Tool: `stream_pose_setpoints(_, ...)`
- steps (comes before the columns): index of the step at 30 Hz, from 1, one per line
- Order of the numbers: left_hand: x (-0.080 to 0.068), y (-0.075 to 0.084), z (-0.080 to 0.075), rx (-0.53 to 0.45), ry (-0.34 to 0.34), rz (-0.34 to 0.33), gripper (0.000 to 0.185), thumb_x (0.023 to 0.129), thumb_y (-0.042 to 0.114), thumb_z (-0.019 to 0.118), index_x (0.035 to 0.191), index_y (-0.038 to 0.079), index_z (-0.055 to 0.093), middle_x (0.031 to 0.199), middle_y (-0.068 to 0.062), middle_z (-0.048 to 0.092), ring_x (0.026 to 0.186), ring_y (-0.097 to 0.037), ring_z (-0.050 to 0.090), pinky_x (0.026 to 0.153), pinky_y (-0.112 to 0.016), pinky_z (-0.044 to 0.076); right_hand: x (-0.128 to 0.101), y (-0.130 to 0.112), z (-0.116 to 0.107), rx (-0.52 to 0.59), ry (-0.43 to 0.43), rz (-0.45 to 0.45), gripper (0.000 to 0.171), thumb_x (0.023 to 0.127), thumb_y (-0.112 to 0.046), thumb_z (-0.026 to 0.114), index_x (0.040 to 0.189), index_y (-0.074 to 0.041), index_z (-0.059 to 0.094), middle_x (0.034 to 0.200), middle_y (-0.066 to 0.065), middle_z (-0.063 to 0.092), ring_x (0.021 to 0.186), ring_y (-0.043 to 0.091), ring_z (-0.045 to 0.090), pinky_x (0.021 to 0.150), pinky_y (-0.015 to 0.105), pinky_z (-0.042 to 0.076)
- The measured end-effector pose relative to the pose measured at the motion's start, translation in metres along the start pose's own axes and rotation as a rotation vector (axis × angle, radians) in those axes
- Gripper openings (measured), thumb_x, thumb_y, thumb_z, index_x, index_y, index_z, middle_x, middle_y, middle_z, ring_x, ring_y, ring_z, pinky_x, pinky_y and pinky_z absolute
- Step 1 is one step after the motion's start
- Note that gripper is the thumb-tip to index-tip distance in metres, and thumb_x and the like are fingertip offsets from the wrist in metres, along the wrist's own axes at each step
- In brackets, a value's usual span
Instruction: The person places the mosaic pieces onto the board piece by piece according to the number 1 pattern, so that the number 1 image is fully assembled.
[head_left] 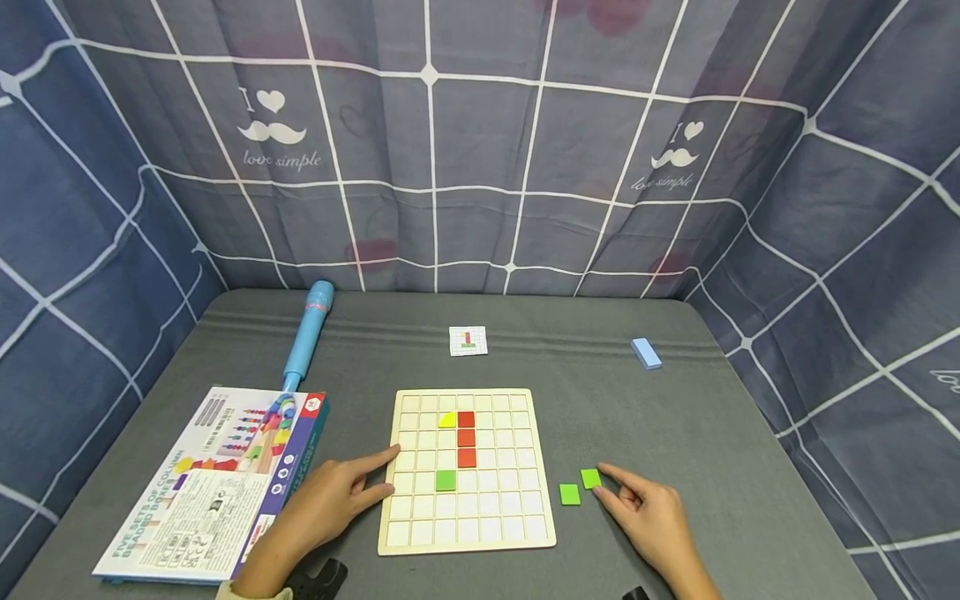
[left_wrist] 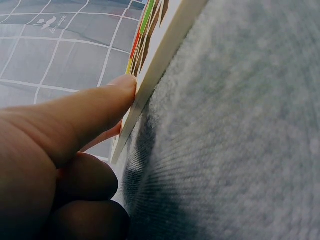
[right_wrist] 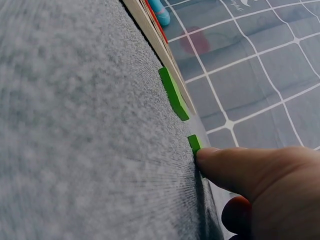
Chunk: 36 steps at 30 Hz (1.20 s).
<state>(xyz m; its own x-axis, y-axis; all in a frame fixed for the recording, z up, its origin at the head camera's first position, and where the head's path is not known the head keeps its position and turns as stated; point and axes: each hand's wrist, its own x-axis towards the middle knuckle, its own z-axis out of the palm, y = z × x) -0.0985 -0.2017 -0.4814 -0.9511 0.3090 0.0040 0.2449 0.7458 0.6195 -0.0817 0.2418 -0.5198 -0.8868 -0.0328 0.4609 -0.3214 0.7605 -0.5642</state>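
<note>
Fingers of the right hand (head_left: 651, 510) lie loosely apart, the forefinger tip touching a green tile (head_left: 590, 478) near the worktop's front edge; a second green tile (head_left: 569, 494) lies just beside it. Both look thin, stiff and light, likely best pinched by their side edges. Left hand (head_left: 330, 500) fingers are straight, pressing the wooden board (head_left: 471, 533) at its left edge. Bare worktop (head_left: 675, 417) opens rightward and beyond.

The curtain (head_left: 480, 167) bore "I love simple"; the box (head_left: 210, 483) read "FIVE SETS OF COLUMN BEADED BOXES"
</note>
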Motion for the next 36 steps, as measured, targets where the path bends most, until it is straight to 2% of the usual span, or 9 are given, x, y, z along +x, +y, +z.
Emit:
stream_pose_setpoints(12,0.0001,0.001,-0.0013,-0.013,-0.007,-0.015,0.05,0.094,0.035,0.075,0.14,0.019,0.066,0.06,0.016,0.037,0.052,0.001,0.03,0.049,-0.021,0.026,0.0005,0.0001,0.0008,0.0,-0.004,-0.025,0.033,0.075,-0.014,0.092,0.105,-0.023,0.081,0.058,-0.022,0.036,0.049,-0.008,0.028,0.045,0.015,0.026)
stream_pose_setpoints(19,0.0,0.0016,-0.0015,-0.01,-0.009,-0.021,0.05,0.093,0.034,0.075,0.14,0.019,0.066,0.06,0.015,0.036,0.053,0.0,0.029,0.05,-0.021,0.024,0.0004,-0.0003,0.0017,-0.006,-0.005,-0.011,0.031,0.075,-0.015,0.092,0.102,-0.023,0.08,0.058,-0.022,0.036,0.049,-0.007,0.028,0.044,0.015,0.026)
stream_pose_setpoints(31,-0.0001,-0.0005,0.0004,-0.019,-0.009,0.005,0.05,0.094,0.032,0.075,0.141,0.018,0.065,0.06,0.017,0.038,0.051,0.001,0.03,0.048,-0.021,0.026,-0.0017,0.0003,0.0035,-0.001,-0.002,0.008,0.028,0.076,-0.019,0.092,0.1,-0.025,0.08,0.058,-0.022,0.034,0.048,-0.008,0.026,0.044,0.016,0.026)
stream_pose_setpoints(36,-0.0002,-0.001,0.0003,-0.012,-0.005,0.006,0.05,0.094,0.032,0.075,0.141,0.019,0.065,0.059,0.017,0.038,0.051,0.001,0.03,0.048,-0.021,0.026,-0.0022,-0.0011,0.0031,0.027,-0.01,0.046,0.028,0.077,-0.016,0.091,0.101,-0.024,0.079,0.057,-0.021,0.035,0.047,-0.005,0.027,0.042,0.018,0.027)
